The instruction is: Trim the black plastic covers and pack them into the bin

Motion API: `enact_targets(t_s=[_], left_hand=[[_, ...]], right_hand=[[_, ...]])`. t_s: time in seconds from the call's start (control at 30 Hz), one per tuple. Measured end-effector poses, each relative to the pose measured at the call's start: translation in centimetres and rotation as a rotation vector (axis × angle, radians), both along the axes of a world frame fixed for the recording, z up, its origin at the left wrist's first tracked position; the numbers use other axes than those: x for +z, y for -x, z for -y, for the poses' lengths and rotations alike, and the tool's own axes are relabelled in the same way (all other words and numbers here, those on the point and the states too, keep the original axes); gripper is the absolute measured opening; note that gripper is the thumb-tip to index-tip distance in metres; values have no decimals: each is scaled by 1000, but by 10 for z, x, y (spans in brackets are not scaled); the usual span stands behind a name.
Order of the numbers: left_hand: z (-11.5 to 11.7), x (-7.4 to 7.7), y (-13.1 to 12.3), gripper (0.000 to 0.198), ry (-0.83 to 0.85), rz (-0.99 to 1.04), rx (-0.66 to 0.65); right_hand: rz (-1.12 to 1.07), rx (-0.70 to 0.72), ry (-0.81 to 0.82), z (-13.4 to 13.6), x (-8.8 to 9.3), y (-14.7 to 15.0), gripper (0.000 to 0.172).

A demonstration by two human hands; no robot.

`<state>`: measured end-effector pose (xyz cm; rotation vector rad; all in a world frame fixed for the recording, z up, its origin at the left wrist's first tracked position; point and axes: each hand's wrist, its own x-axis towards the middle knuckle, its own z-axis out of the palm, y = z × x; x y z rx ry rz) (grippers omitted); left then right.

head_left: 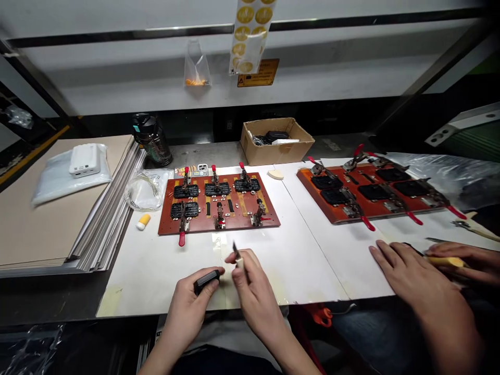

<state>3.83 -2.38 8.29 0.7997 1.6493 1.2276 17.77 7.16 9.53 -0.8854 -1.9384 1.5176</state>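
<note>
My left hand (190, 301) is closed round a small black plastic part (207, 281), held on edge just above the white sheet. My right hand (252, 289) grips a craft knife (238, 255) with a pale handle, its dark blade pointing up and away from me. The two hands are close together but apart, and the blade is clear of the part. Beyond them lies a reddish-brown fixture board (199, 225) with red-handled toggle clamps. Several black plastic parts (185, 210) sit on that board under clamps.
At right, a co-worker's hands (410, 271) hold a yellow-handled tool beside a second clamp board (336, 216). A cardboard box (269, 152) of parts stands behind. Left are stacked cardboard sheets (50, 229), a coiled wire bag (142, 190), a yellow-and-white tube (144, 222) and a dark bottle (153, 139).
</note>
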Motion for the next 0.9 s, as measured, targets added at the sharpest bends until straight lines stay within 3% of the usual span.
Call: enact_targets(t_s=[0.07,0.2,0.9], left_hand=[[-1,-4,-1,31,8,-81,93],[-4,-6,-5,32,-59,-48,108],[7,-12,-6,41,-129,-45,81]], right_hand=[[64,8,50,11,-3,-2,35],[223,206,53,37,-5,3,42],[304,215,39,47,0,12,43]])
